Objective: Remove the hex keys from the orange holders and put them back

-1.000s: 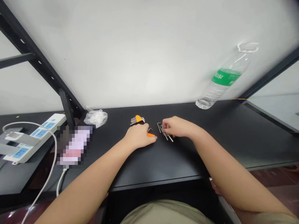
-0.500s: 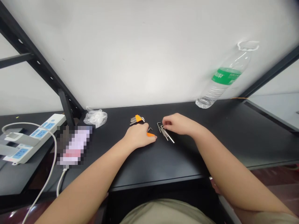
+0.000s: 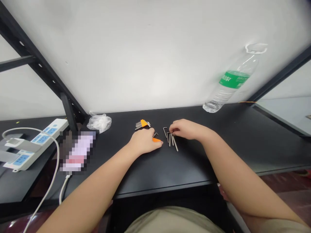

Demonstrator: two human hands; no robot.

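Note:
My left hand (image 3: 143,141) rests on the black tabletop, closed around an orange hex key holder (image 3: 156,140). Most of the holder is under my fingers; a small bent key (image 3: 156,134) sticks up by it. To the right lie several loose silver hex keys (image 3: 173,143), fanned out with long ends toward me. My right hand (image 3: 186,128) has its thumb and fingers pinched at their bent ends; which key is gripped is partly hidden. One smaller hex key (image 3: 165,131) lies just left of those fingers. Behind my left hand sits a second orange holder (image 3: 143,123) filled with keys.
A crumpled clear plastic bag (image 3: 99,123) lies at the back left. Near it is a blurred-out phone (image 3: 79,152) on a white cable (image 3: 57,155). A power strip (image 3: 39,142) stands further left. A large water bottle (image 3: 228,81) stands against the wall at right.
The loose hex keys have shifted and spread apart under my right fingers, their long ends swinging toward me and left. My left hand has stayed in place with the holder.

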